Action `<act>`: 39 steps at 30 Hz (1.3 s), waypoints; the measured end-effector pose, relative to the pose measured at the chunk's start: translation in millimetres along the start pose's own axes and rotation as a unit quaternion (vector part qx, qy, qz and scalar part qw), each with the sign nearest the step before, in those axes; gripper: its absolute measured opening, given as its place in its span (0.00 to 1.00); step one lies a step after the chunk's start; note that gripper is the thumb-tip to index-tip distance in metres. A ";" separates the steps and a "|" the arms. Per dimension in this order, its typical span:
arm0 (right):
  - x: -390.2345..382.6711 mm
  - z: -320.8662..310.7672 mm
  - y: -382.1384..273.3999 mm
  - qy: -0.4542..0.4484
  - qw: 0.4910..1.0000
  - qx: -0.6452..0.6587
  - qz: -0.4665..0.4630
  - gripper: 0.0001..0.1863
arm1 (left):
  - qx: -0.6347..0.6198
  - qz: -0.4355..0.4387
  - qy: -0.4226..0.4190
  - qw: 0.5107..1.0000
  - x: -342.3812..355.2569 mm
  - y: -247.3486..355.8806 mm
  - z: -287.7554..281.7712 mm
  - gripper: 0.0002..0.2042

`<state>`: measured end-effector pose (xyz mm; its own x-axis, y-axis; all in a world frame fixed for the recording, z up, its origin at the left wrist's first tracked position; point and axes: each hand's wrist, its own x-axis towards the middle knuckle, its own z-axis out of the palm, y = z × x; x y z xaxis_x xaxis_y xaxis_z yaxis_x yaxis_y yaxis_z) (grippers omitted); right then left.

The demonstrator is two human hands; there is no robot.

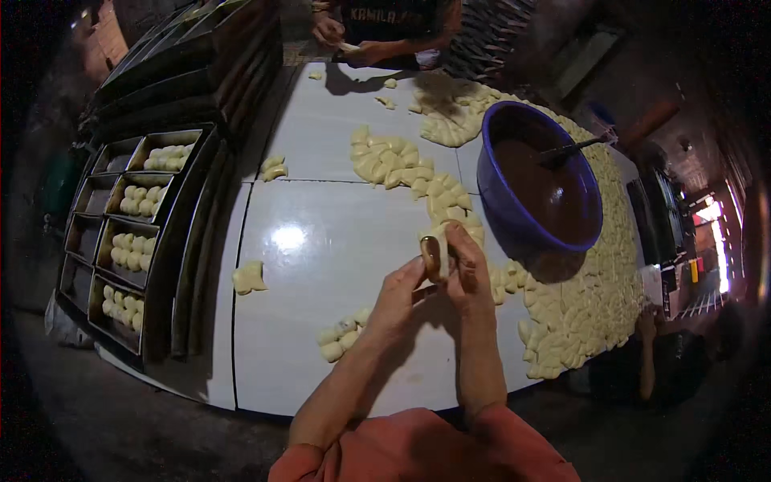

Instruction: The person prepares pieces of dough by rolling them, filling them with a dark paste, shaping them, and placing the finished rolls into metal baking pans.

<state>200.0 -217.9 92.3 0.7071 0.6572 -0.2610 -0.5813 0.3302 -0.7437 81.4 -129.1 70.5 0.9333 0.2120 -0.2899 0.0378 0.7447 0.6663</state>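
Note:
Over the middle of the white table [309,241], I hold a pale piece of dough [444,255] with a glossy brown filling showing in its opening. My left hand [396,296] is closed at its left side, with the thumb near the filling. My right hand [468,269] grips the other side, fingers wrapped round it. A short row of rounded dough pieces [341,337] lies beside my left forearm. Beyond my hands, a strip of flat dough pieces [393,165] stretches across the tabletop. To the right stands a purple basin [483,173] of brown filling, with a dark-handled utensil [572,150] in it.
At the left, metal baking pans [103,210] stand in two columns; one column holds dough balls. Stacked pans [193,72] rise behind them. Many dough pieces [578,321] cover the table's right side. Across the table, another person's hands [341,40] hold dough.

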 end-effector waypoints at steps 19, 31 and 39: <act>-18.2 16.5 84.1 -0.005 0.865 -0.445 -0.232 0.11 | 0.117 0.119 0.217 0.962 -22.7 16.8 -48.7 0.17; -27.1 28.3 74.3 -0.126 0.907 -0.390 -0.096 0.16 | 0.083 0.051 0.174 0.980 -32.4 42.1 -75.1 0.13; -29.5 38.5 91.4 -0.113 0.849 -0.423 -0.297 0.10 | 0.051 0.084 0.114 0.989 -48.3 38.9 -72.2 0.10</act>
<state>110.6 -181.1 55.7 0.6230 0.6902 0.3681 0.4148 0.1076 -0.9035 12.0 -64.6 60.8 0.8255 0.4723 -0.3090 -0.0640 0.6223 0.7801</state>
